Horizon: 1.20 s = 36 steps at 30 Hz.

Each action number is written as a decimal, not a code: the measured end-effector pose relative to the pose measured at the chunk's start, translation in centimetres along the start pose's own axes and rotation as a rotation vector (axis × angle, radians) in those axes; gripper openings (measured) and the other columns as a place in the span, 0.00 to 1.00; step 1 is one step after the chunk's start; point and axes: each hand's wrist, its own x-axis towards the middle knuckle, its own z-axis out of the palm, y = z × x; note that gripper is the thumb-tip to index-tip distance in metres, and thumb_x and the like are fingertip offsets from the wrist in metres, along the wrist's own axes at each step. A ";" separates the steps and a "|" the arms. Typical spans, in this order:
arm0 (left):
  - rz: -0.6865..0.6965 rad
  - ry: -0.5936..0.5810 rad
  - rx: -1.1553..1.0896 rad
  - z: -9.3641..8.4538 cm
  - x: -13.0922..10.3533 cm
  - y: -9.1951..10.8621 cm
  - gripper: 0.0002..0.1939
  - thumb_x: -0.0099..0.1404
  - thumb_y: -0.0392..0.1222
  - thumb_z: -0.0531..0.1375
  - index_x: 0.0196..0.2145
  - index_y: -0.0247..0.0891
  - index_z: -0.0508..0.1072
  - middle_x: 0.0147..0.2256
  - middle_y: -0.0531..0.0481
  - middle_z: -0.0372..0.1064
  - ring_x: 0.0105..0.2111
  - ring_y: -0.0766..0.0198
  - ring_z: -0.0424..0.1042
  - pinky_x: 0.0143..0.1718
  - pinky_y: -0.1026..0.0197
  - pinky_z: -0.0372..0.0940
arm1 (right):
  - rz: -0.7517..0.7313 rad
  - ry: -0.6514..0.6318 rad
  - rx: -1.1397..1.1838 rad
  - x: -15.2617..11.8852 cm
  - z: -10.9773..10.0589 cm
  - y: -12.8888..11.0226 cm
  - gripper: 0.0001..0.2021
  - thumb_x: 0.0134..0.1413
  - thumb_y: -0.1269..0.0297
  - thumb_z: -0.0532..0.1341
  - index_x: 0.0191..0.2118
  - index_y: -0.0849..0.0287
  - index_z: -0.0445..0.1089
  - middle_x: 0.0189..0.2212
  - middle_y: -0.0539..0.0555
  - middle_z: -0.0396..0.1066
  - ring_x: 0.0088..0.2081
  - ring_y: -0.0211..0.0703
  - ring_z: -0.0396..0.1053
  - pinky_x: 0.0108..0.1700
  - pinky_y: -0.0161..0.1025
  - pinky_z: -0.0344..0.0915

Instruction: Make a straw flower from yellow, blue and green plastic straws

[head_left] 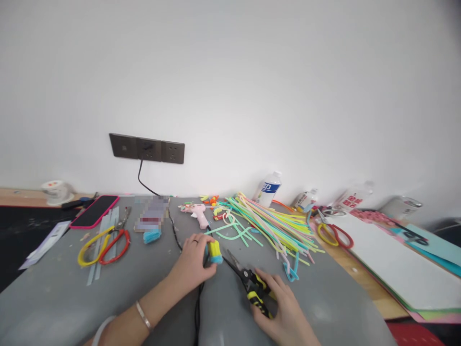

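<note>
Near the middle of the grey table, my left hand (193,263) has its fingers closed round a small yellow and blue fuzzy piece (215,252). My right hand (284,307) is wrapped round the black and yellow handles of a pair of pliers (246,275), whose jaws are parted and point up and left toward my left hand. A black cable (197,312) runs between the two hands. Behind them lies a pink glue gun (200,215), beside a large bundle of coloured pipe cleaners (273,223). Another blue fuzzy piece (151,236) rests to the left.
Red and yellow scissors (104,246) and a pink-edged phone (95,211) lie at the left. A white bottle (269,189) stands by the wall. More scissors (334,235) and white sheets (403,264) are at the right. Sockets (147,148) are on the wall.
</note>
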 end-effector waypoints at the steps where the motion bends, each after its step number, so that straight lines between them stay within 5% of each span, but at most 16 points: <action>1: 0.024 0.050 -0.012 -0.6 0.2 -0.5 0.21 0.52 0.30 0.60 0.44 0.41 0.64 0.44 0.45 0.69 0.47 0.49 0.66 0.49 0.47 0.60 | -0.013 0.016 0.062 0.4 -0.2 -0.5 0.30 0.44 0.66 0.60 0.57 0.51 0.65 0.43 0.57 0.72 0.43 0.54 0.72 0.44 0.47 0.69; 9: -0.023 0.175 -0.206 -3.4 0.8 -2.4 0.20 0.57 0.34 0.59 0.48 0.42 0.62 0.47 0.46 0.67 0.48 0.54 0.68 0.50 0.52 0.63 | -0.038 0.132 0.216 3.6 -1.3 -2.5 0.27 0.49 0.64 0.59 0.58 0.55 0.64 0.44 0.57 0.71 0.46 0.49 0.72 0.46 0.41 0.70; 19: -0.036 0.152 -0.236 -3.4 0.9 -2.4 0.23 0.57 0.32 0.58 0.50 0.42 0.62 0.50 0.44 0.67 0.50 0.54 0.67 0.52 0.50 0.61 | -0.028 0.115 0.208 3.6 0.3 -3.4 0.28 0.44 0.66 0.60 0.56 0.53 0.67 0.44 0.56 0.70 0.45 0.50 0.72 0.48 0.45 0.69; 30: -0.016 -0.013 0.023 -2.6 0.2 -3.0 0.21 0.53 0.33 0.61 0.46 0.42 0.70 0.50 0.43 0.69 0.54 0.47 0.62 0.54 0.43 0.59 | -0.116 0.120 0.268 3.7 0.0 -4.6 0.29 0.47 0.70 0.58 0.59 0.53 0.62 0.48 0.57 0.67 0.51 0.50 0.69 0.52 0.44 0.67; 36: -0.014 -0.038 -0.081 -3.0 0.2 -3.3 0.30 0.54 0.46 0.67 0.55 0.45 0.67 0.60 0.40 0.59 0.62 0.44 0.54 0.60 0.39 0.54 | -0.143 0.094 0.215 4.0 1.3 -4.9 0.32 0.44 0.71 0.61 0.59 0.51 0.62 0.49 0.57 0.67 0.50 0.53 0.67 0.52 0.49 0.65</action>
